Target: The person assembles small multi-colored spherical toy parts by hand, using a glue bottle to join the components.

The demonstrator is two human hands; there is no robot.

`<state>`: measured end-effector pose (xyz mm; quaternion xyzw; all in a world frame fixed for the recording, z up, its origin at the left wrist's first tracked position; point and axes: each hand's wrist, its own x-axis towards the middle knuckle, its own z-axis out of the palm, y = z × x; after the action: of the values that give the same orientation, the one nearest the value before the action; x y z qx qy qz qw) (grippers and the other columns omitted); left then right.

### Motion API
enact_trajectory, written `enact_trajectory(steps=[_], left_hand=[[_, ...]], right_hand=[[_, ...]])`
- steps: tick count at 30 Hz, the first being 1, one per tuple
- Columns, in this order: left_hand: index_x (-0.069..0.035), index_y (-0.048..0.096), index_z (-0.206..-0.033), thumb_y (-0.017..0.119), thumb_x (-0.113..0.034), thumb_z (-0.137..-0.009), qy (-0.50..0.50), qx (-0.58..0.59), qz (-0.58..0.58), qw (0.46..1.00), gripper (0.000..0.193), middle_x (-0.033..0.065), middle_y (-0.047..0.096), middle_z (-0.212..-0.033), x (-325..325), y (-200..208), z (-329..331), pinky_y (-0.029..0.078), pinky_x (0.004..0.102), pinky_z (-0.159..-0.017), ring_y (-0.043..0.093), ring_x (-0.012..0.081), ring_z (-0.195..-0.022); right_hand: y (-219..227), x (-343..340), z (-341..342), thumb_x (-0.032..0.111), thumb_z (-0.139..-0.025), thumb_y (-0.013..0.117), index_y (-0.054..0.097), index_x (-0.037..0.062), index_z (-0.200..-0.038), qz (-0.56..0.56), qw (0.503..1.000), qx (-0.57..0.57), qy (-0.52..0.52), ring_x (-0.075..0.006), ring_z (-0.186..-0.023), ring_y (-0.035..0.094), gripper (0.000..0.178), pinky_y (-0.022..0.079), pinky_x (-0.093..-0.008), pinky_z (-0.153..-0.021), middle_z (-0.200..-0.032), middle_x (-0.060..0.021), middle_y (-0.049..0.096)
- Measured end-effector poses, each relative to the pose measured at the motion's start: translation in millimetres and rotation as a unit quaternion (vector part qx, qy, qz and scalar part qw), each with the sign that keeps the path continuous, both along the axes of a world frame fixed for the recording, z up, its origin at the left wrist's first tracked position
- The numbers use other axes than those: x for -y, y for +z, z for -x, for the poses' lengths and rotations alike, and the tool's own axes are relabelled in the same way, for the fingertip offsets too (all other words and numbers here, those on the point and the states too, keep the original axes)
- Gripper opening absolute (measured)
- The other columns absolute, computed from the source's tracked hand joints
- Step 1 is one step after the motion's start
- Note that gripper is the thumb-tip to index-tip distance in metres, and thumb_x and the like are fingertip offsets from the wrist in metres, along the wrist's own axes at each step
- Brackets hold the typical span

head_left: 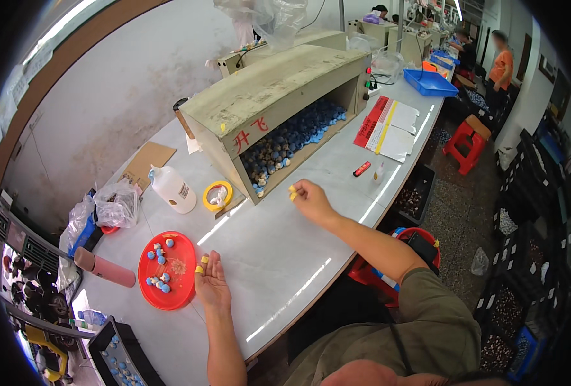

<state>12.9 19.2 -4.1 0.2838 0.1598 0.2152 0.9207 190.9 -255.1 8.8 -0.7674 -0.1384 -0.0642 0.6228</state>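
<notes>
My left hand (213, 282) rests palm up at the right rim of a red round plate (186, 289). Its fingers are stretched out, yellow tape wraps some of them, and nothing shows in the palm. Small blue-and-white round pieces (162, 260) lie on the plate in two loose groups. My right hand (312, 202) is over the table in front of a box-like beige metal housing (272, 83), its fingers curled together with yellow tape at a fingertip. Whether a small piece is pinched there is hidden. Many blue and pale round pieces (279, 151) are heaped inside the housing.
A white bottle (173, 190), a yellow tape roll (217, 195) and a pink flask (105, 267) stand on the left. A black bin (121, 360) sits lower left. Red-and-white card (388, 128), a red lighter-like object (361, 169) and a blue tray (430, 82) lie to the right.
</notes>
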Motion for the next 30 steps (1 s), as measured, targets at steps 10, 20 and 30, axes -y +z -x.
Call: enact_trajectory(steps=[10, 20, 30], left_hand=[[0.001, 0.055, -0.114, 0.043, -0.021, -0.099, -0.083, -0.073, -0.062, 0.992, 0.029, 0.0138, 0.064, -0.104, 15.2, -13.0, 6.0, 0.055, 0.0309, -0.083, 0.065, 0.024, -0.096], [0.004, 0.047, -0.123, 0.061, -0.005, -0.089, -0.068, -0.087, -0.383, 0.917, 0.037, 0.0133, 0.062, -0.106, 49.1, -1.3, 12.3, 0.054, 0.03, -0.084, 0.065, 0.0206, -0.094], [0.009, 0.054, -0.119, 0.063, 0.003, -0.085, -0.071, -0.07, -0.556, 0.825, 0.036, 0.0164, 0.061, -0.115, 52.6, -0.1, 14.0, 0.054, 0.032, -0.084, 0.064, 0.0218, -0.1]], right_hand=[[-1.9, -10.2, -114.3, 0.01, -0.077, 0.064, 0.057, 0.0055, -0.113, 0.327, 0.934, 0.118, -0.085, -0.032, -0.101, 0.059, 0.036, 0.049, -0.0436, -0.084, -0.111, -0.0147, 0.06], [-19.3, -56.6, -7.3, 0.019, -0.08, 0.071, 0.054, 0.0027, -0.107, -0.121, 0.946, -0.237, 0.186, -0.0109, -0.072, 0.057, 0.036, 0.045, -0.027, -0.06, -0.084, -0.0035, 0.06], [-25.1, -102.3, 103.3, 0.01, -0.082, 0.064, 0.043, -0.003, -0.122, -0.147, 0.901, -0.295, 0.28, -0.0103, -0.069, 0.053, 0.047, 0.043, -0.0244, -0.056, -0.085, -0.0056, 0.056]])
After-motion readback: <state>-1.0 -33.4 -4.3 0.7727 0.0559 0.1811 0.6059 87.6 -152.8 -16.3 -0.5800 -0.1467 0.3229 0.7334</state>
